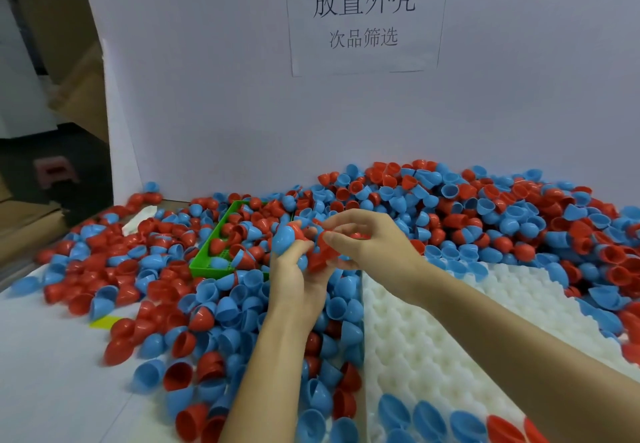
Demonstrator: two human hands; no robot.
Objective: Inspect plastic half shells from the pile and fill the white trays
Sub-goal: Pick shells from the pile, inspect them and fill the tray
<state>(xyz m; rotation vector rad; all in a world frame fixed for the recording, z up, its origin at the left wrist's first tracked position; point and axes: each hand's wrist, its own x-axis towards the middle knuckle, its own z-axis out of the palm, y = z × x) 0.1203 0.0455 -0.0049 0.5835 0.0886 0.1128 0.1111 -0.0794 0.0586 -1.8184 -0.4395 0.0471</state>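
Observation:
A big pile of red and blue plastic half shells [485,214] covers the table from left to right. My left hand [294,269] is raised over the pile and grips several shells, a blue one [285,240] on top. My right hand [367,238] meets it from the right and pinches a red half shell [320,252] between thumb and fingers. A white bumpy tray [433,338] lies at the lower right under my right forearm. A row of blue and red shells [460,422] sits in its nearest edge.
A green plastic tray [207,259] lies half buried in the pile left of my hands. A white backboard with a paper sign [363,16] stands behind the pile. A bare strip of white table [52,373] runs along the lower left.

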